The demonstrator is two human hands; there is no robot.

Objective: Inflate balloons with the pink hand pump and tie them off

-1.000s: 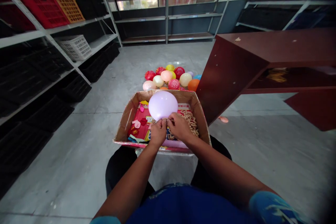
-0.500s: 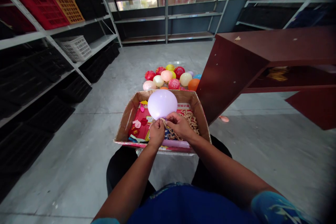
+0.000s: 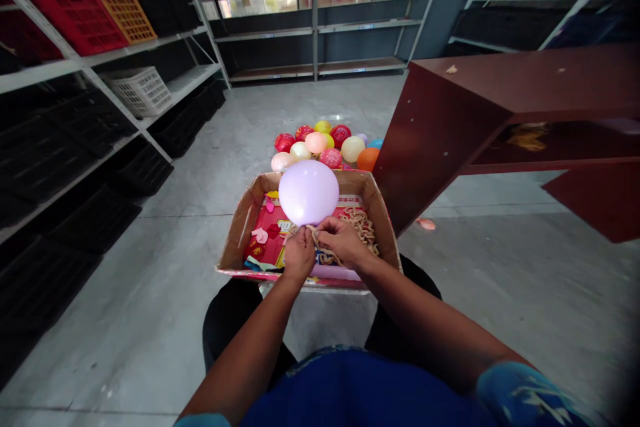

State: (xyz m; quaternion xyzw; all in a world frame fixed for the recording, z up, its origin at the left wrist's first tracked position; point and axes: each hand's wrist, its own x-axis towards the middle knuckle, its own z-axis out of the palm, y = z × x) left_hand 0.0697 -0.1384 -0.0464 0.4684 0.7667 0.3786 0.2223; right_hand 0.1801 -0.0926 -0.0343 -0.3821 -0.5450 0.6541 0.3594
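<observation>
An inflated lilac balloon [image 3: 309, 192] stands above the cardboard box [image 3: 234, 240], its neck pointing down at my fingers. My left hand [image 3: 300, 252] is closed in a pinch at the balloon's neck, which the fingers mostly hide. Close beside it, my right hand [image 3: 341, 240] pinches a beige cord [image 3: 313, 232] just under the balloon. More of this knotted beige cord [image 3: 364, 227] lies heaped in the right side of the box. Flat balloons, among them a pink one [image 3: 260, 235], lie at the left. A lilac tube [image 3: 336, 273] rests along the near edge.
Several inflated balloons [image 3: 331, 159] lie on the floor beyond the box. A dark red wooden desk [image 3: 450, 113] stands close on the right. Metal shelves with crates [image 3: 141, 90] line the left, and a shelf rack [image 3: 316, 30] stands behind.
The lilac balloon has tilted slightly left and up toward me. Both hands stay at its neck, with only small finger movement. The view has shifted a little.
</observation>
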